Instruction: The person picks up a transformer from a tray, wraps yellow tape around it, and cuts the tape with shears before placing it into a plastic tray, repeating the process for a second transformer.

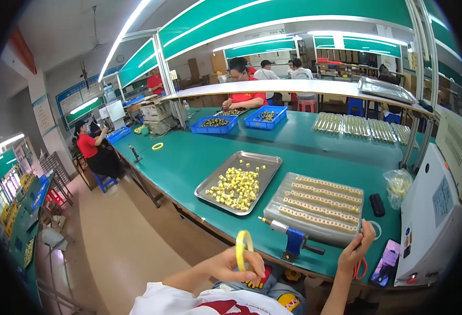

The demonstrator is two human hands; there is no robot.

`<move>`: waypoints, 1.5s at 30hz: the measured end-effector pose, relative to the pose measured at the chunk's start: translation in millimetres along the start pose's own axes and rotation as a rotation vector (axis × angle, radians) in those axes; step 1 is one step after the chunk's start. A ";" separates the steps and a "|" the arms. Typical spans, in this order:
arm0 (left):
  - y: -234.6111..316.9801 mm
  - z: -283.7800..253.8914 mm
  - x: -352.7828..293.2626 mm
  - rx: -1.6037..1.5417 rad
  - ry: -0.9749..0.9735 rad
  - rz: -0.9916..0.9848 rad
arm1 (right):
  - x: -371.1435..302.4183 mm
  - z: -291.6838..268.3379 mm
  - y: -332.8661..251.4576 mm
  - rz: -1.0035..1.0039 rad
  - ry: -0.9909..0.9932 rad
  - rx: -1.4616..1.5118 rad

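My left hand (237, 265) is closed around a narrow roll of yellow tape (240, 251), held upright in front of the table edge. At the right, my right hand (358, 245) grips the near right corner of a grey tray (278, 197). Several rows of small pale square parts (323, 202) lie in that tray. Between my hands, a blue hand-cranked fixture (295, 241) with a metal spindle stands at the table edge. Beyond it to the left, a metal tray (217, 179) holds a heap of small yellow parts (236, 188).
On the green table (189, 157) are a phone (386, 263), a black case (377, 205), red-handled scissors (360, 269), a plastic bag (398, 186) and another yellow ring (158, 146). A white machine (430, 210) bounds the right. Blue bins (213, 124) and a co-worker (247, 97) are across.
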State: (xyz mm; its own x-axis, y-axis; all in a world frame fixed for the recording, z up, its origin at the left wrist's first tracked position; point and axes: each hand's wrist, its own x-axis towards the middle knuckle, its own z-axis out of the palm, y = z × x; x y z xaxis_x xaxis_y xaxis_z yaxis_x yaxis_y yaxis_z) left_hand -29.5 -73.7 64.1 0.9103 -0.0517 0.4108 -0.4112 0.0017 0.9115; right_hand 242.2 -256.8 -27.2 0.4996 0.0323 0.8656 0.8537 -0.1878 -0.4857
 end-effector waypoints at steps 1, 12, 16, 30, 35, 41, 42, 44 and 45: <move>-6.4 -1.4 1.0 -0.036 -0.030 -0.056 | -1.3 -1.1 0.4 0.002 -0.012 -0.023; -72.7 -16.3 47.2 -0.329 -0.606 0.058 | 2.1 19.3 4.8 0.154 -0.012 -0.269; -82.1 -24.1 56.2 -0.495 -0.631 0.208 | 5.9 22.2 3.7 0.146 -0.043 -0.352; -89.7 -19.6 83.7 -0.713 -0.756 0.131 | 3.8 7.9 6.8 0.171 -0.046 -0.304; -119.4 30.0 117.2 -0.754 -0.702 0.430 | 8.4 5.9 8.5 0.160 -0.107 -0.178; -123.9 50.9 131.2 -0.868 -0.628 0.566 | 8.9 -2.0 9.5 0.237 -0.076 -0.025; -124.2 51.5 131.2 -0.879 -0.608 0.595 | 7.8 -3.7 10.2 0.250 -0.087 -0.013; -123.5 50.2 128.1 -0.897 -0.567 0.651 | 6.5 -4.5 11.3 0.264 -0.097 0.000; -122.4 48.5 125.1 -0.904 -0.547 0.678 | 5.4 -4.0 11.6 0.257 -0.112 -0.001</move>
State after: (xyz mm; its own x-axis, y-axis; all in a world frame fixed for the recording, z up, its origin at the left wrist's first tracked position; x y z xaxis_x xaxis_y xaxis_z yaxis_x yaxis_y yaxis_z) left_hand 132.3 -128.8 3.0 0.3011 -0.1791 0.9366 -0.4112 0.8618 0.2970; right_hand 254.3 -262.8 -27.7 0.7129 0.0919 0.6953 0.6968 -0.2053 -0.6873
